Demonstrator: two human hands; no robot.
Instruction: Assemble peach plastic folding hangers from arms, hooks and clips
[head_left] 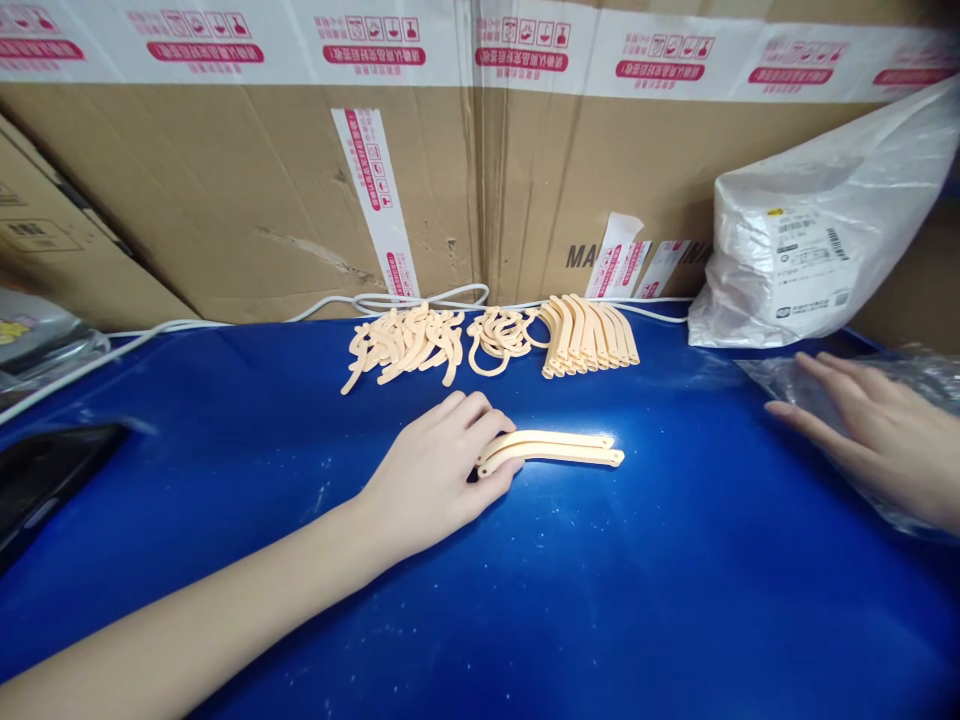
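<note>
My left hand (442, 465) is closed around one end of two long, curved, cream-coloured strips (559, 447) with small holes at their ends. The strips lie side by side over the blue tabletop (480, 600), their free ends pointing right. At the right, my right hand (874, 430) has its fingers stretched out over clear plastic bags (907, 385). Behind the left hand sits a row of similar curved strips (589, 340). Beside that row are a small heap of cream rings (501, 335) and a pile of shorter curved pieces (409, 345).
Cardboard boxes (262, 200) with printed tape wall off the back. A white plastic bag (810, 250) with a label stands at the back right. A white cable (315, 308) runs along the rear edge. A black device (56, 480) lies at the left.
</note>
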